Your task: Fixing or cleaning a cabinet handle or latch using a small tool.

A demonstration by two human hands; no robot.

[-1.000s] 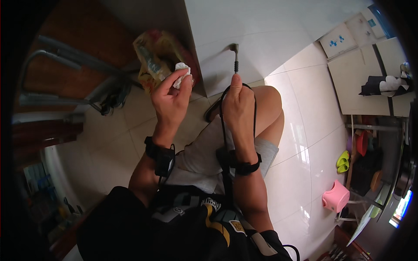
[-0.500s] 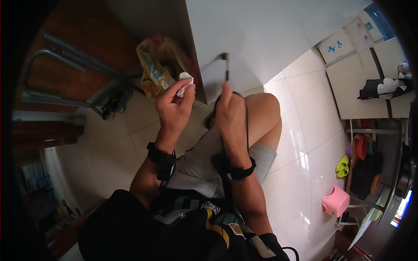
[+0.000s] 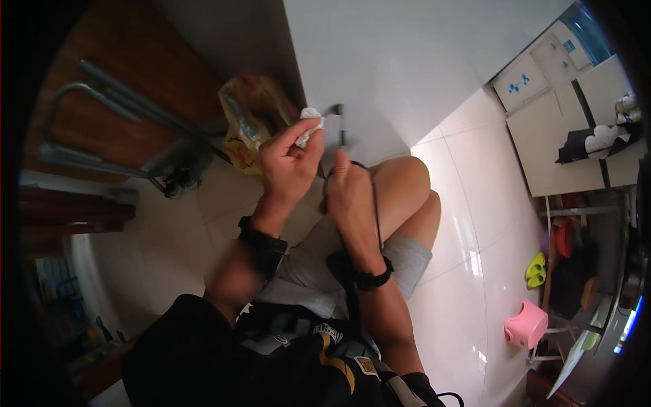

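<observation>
My left hand [image 3: 291, 163] pinches a crumpled white tissue [image 3: 309, 129] between thumb and fingertips. Just to its right, my right hand [image 3: 352, 200] is closed, thumb up, around a thin dark rod [image 3: 342, 138] with a bent end. Motion blurs the rod's tip, which is close to the tissue; whether they touch I cannot tell. A thin black cord [image 3: 377, 210] loops beside the right hand and runs down along the wrist. Both wrists wear black bands with small boxes. Behind the left hand, a yellowish plastic bag [image 3: 247, 115] stands open on the floor.
A pale grey panel [image 3: 386, 68] rises in front. On the left are a metal-tube folding chair [image 3: 88, 122] and dark shoes [image 3: 182, 182]. To the right are a pink stool [image 3: 526, 325], lime-green slippers [image 3: 536, 270] and white cabinets [image 3: 549, 142]. My bare knees bend beneath my hands.
My left hand with the tissue has moved right and slightly up, closer to the rod. My right hand has lowered a little and shifted left, taking the rod's tip along.
</observation>
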